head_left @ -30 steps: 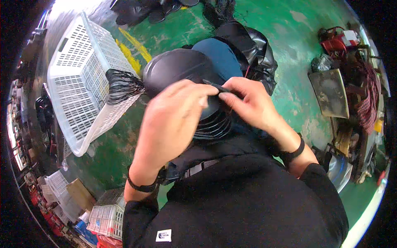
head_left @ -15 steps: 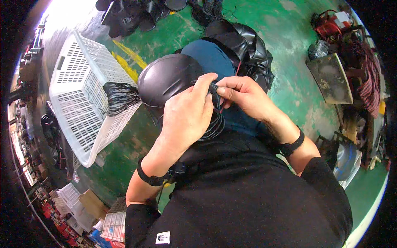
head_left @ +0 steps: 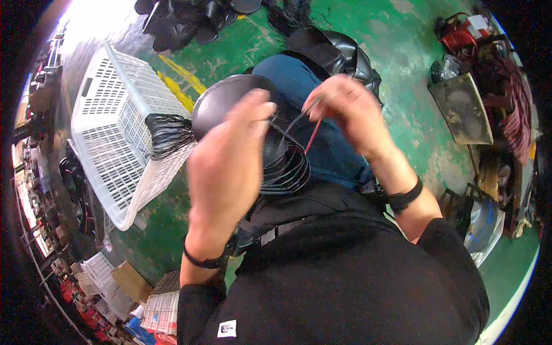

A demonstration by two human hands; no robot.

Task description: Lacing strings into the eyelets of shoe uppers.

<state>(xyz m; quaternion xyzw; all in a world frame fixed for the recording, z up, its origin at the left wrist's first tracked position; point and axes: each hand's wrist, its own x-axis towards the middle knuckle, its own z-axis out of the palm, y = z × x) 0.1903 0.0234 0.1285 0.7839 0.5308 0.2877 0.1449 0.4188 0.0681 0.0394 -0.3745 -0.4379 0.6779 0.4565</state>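
Note:
My right hand (head_left: 348,112), slightly blurred, pinches a thin dark cord (head_left: 297,122) that slants down toward my lap. A thin red strip (head_left: 313,136) hangs just below those fingers. My left hand (head_left: 227,161) is smeared by motion; its fingertips are near the cord's other side, and whether they grip it cannot be made out. Beneath both hands, a looped bundle of black cords (head_left: 290,172) lies against my lap. Partly behind my left hand rests a smooth, rounded black leather-like piece (head_left: 221,103) on my dark blue trouser leg (head_left: 287,72).
A white perforated plastic crate (head_left: 109,149) stands tilted at the left, with black strands (head_left: 164,135) across its edge. Glossy black pieces (head_left: 345,54) are heaped beyond my knee, and another black pile (head_left: 190,23) lies farther off on the green floor. A board (head_left: 462,109) leans at the right.
My hands have moved apart, the left one down and leftward, the right one slightly up and rightward. A cord and the red strip now show between them.

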